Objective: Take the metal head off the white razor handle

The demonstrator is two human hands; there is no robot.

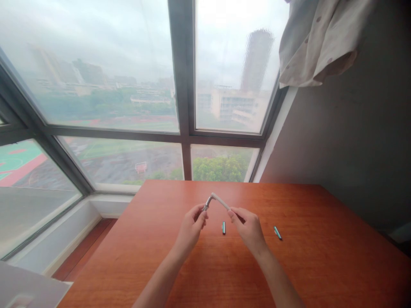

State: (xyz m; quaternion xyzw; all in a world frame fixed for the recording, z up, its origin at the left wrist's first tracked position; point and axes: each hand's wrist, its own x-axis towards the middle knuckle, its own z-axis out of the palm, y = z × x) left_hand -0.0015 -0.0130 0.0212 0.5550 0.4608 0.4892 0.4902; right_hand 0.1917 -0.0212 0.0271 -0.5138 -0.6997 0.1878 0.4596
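Note:
Above the table, both hands hold a thin bent piece that looks like a razor handle (220, 201). Its left section is shiny metal and its right section is pale and straight, and they meet in a peak. Whether it is one piece or two joined parts, I cannot tell. My left hand (190, 226) pinches the metal end between thumb and fingers. My right hand (248, 226) pinches the lower end of the pale section. Between the hands, a small razor cartridge (224, 227) with a teal strip lies on the table. A second razor cartridge (278, 233) lies to the right of my right hand.
The reddish-brown wooden table (154, 222) reaches toward large windows with a dark window frame (184, 85). A grey wall (340, 141) stands at the right. A light buttoned cloth garment (314, 47) hangs at the upper right.

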